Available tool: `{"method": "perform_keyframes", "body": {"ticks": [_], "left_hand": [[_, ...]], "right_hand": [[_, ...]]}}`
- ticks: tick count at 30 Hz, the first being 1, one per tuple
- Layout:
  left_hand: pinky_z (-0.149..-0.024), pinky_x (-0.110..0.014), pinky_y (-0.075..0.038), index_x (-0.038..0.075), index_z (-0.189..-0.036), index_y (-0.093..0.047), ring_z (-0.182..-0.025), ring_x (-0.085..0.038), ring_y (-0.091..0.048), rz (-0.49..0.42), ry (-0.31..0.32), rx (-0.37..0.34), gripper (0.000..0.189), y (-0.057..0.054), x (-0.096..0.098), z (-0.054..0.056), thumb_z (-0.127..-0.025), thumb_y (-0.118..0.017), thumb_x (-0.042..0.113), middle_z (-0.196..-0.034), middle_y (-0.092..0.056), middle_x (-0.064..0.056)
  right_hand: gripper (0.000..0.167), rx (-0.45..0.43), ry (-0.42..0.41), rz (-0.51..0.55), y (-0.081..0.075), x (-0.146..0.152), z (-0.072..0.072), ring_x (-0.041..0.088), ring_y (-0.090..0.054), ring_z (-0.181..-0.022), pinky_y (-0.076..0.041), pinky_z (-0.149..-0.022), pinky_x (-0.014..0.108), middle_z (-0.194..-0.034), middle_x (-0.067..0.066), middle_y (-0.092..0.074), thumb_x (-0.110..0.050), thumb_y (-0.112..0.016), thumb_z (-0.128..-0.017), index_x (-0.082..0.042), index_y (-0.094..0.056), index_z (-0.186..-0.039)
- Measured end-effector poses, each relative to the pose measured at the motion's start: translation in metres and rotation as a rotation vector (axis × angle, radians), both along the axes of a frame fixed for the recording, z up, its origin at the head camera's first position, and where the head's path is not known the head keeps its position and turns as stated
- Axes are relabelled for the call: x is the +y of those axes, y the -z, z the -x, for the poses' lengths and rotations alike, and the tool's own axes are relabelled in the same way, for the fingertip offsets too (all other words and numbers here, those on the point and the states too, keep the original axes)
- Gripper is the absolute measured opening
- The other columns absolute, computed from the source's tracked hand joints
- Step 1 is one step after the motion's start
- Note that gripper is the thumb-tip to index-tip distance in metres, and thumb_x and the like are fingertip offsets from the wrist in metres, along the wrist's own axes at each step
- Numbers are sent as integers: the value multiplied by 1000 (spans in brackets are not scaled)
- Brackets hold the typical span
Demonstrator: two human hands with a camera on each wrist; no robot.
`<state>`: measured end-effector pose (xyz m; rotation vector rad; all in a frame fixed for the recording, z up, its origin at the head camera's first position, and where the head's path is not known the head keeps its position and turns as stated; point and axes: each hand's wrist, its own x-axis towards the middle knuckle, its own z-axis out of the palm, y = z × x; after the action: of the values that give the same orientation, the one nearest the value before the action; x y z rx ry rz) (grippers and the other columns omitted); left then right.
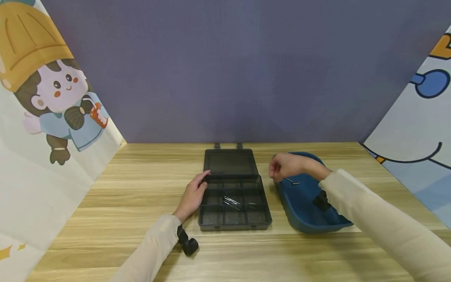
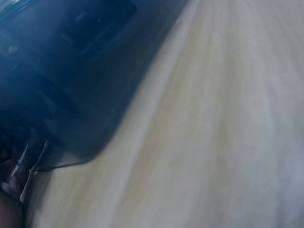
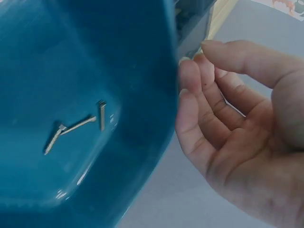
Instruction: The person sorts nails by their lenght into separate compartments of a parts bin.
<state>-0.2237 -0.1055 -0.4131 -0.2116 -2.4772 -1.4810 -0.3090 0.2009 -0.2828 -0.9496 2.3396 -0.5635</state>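
A dark translucent compartment box lies on the table with its lid folded back. Several silvery screws lie in its middle compartment. My left hand rests along the box's left side, index finger stretched toward the hinge; in the left wrist view its fingers show dimly beside the box wall. Over the left rim of a blue basin is my right hand, its fingers loosely bent and nothing visible between them. Three screws lie on the basin floor.
The wooden table ends at a grey-blue back panel. Printed cartoon sheets flank it on both sides. The basin stands to the right of the box, with a narrow strip of table between them.
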Motion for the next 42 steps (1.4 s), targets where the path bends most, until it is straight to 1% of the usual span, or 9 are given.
{"method": "perform_keyframes", "body": {"ticks": [3, 10, 17, 19, 26, 30, 36, 42], "left_hand": [[-110, -50, -32, 1, -136, -49, -134, -34, -41, 2, -2, 2, 41, 0, 0, 0, -95, -44, 2, -137, -53, -17], [-109, -50, -33, 2, -137, -49, -134, -33, -41, -4, -3, -10, 42, 0, 0, 0, -96, -43, 2, -137, -53, -16], [-109, -50, -34, 2, -137, -49, -134, -33, -42, 4, -7, -7, 42, 0, 0, 0, -96, -43, 2, -136, -53, -16], [-109, -50, -34, 1, -137, -49, -133, -33, -42, 1, -8, -6, 42, 0, 0, -1, -96, -43, 2, -136, -53, -16], [-107, -51, -36, -1, -136, -49, -130, -34, -45, -2, 3, 18, 42, -1, 1, 0, -95, -43, 1, -134, -54, -18], [-107, -51, -35, -1, -136, -50, -131, -34, -44, -3, 3, 16, 42, -1, 1, 0, -95, -43, 1, -135, -54, -18], [-108, -51, -35, -1, -136, -49, -132, -34, -44, 5, 0, 19, 41, 0, 1, 0, -95, -43, 1, -135, -53, -18], [-108, -51, -34, 0, -136, -49, -132, -34, -43, 6, 2, 17, 41, 0, 1, 0, -95, -43, 1, -136, -53, -18]], "right_hand": [[15, 12, 21, -1, 3, 7, 2, 12, -54, -70, -48, -64, 27, -87, 10, -64, 7, -58, -80, 5, -64, -94], [11, 35, 62, 4, 10, 24, 8, 11, -50, -65, -45, -61, 26, -82, 7, -64, 5, -60, -80, 1, -64, -89], [14, 24, 104, -23, 16, 36, 13, 12, -49, -67, -42, -60, 27, -82, 8, -64, 7, -57, -78, 5, -63, -91], [14, 27, 115, -37, 18, 38, 14, 12, -49, -68, -42, -60, 26, -82, 7, -63, 7, -56, -78, 4, -62, -91], [15, 11, 146, -46, 27, 47, 18, 12, -45, -62, -39, -57, 27, -80, 8, -61, 6, -55, -80, 6, -61, -93], [18, 16, 150, -28, 33, 50, 20, 13, -46, -66, -41, -60, 27, -80, 10, -59, 9, -57, -76, 5, -60, -93], [23, 58, 152, -23, 45, 54, 22, 16, -51, -77, -46, -65, 27, -85, 11, -58, 5, -69, -70, 3, -60, -91], [28, 71, 172, -44, 55, 59, 24, 19, -53, -81, -47, -68, 29, -88, 11, -60, 4, -71, -66, 2, -59, -91]]}}
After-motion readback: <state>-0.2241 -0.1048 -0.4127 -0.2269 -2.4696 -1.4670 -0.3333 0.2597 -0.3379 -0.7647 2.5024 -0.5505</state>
